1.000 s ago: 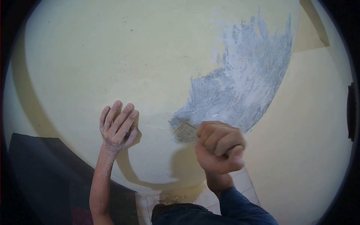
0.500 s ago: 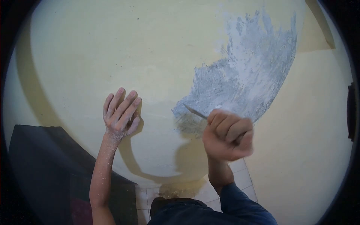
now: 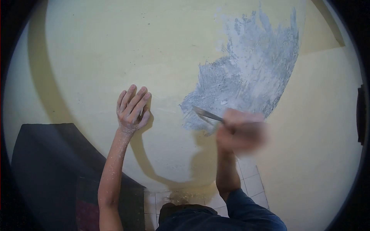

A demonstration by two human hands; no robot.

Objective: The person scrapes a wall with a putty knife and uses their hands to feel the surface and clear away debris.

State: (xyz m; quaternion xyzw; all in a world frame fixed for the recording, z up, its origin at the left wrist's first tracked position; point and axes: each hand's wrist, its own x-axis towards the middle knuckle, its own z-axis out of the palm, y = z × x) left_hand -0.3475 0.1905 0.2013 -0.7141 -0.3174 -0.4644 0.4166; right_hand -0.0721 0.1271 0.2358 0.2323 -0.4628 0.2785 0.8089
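My left hand (image 3: 133, 106) rests on the yellow wall (image 3: 96, 50), fingers stretched out and slightly apart, with white dust on the skin and forearm. Closed around the handle of a scraper (image 3: 209, 115) is my right hand (image 3: 243, 131), which is blurred by motion. The scraper's thin metal blade points up and left, its tip at the lower left part of a bare grey patch (image 3: 250, 65). That patch has ragged edges where the paint is gone. My fist hides the handle.
A dark panel or piece of furniture (image 3: 46, 154) stands at lower left. White floor tiles (image 3: 250, 184) show below, with crumbs near the wall's foot (image 3: 185, 197). To the right, another pale wall surface (image 3: 316, 134) meets the patch's edge. A dark object (image 3: 360, 115) sits at far right.
The view has shifted a little. My right hand and the scraper have moved relative to the patch, and more grey shows at its lower left end. My left hand stays on the wall.
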